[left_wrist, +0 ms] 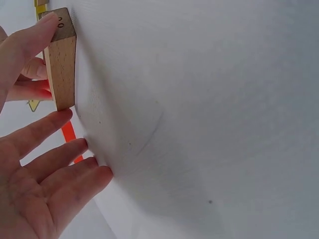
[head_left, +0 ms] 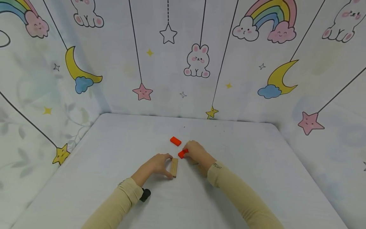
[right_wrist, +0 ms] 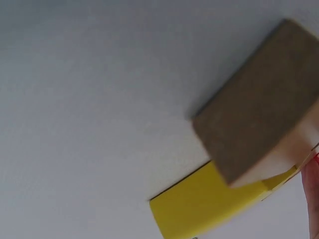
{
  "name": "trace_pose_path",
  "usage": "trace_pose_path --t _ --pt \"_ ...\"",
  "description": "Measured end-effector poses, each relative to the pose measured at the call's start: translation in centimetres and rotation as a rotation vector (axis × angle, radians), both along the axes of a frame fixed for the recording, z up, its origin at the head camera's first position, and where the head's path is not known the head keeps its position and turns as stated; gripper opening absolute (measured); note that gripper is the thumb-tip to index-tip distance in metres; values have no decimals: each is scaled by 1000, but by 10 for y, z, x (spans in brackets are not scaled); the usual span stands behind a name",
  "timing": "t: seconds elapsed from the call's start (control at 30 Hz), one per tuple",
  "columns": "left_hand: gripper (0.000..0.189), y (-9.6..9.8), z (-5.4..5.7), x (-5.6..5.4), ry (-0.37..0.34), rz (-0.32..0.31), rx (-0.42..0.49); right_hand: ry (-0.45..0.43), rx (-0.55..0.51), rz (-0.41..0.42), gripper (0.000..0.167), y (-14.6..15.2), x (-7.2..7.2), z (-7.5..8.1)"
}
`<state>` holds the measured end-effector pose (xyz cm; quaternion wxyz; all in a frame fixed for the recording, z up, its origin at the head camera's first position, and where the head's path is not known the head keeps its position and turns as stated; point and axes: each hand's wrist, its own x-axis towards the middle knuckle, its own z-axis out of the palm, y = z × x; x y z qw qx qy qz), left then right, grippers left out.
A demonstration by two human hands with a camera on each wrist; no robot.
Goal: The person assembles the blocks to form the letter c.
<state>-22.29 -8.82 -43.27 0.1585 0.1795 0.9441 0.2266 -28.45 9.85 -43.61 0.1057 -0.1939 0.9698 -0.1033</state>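
Note:
My left hand (head_left: 155, 166) spans a plain wooden block (head_left: 174, 167), its thumb at one end and its index finger at the other. In the left wrist view this wooden block (left_wrist: 63, 69) shows a dark end with markings under the thumb, while the other fingers extend free. My right hand (head_left: 198, 153) pinches a red block (head_left: 183, 154) just beyond the wooden one. A second red block (head_left: 175, 141) lies farther back on the table. In the right wrist view, only a finger (right_wrist: 312, 194) of that hand shows at the right edge, with a sliver of red.
A brown wooden block (right_wrist: 259, 99) and a yellow block (right_wrist: 209, 204) appear close up in the right wrist view. The white table (head_left: 243, 152) has its far edge before a patterned cloth backdrop (head_left: 171, 70). A black device (head_left: 145, 194) sits at the left wrist.

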Motion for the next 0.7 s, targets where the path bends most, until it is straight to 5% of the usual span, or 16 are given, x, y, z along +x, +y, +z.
trace_pose_path --t 0.7 --pt "74 -2 -5 -1 -1 -5 1 4 -53 63 27 -8 2 -3"
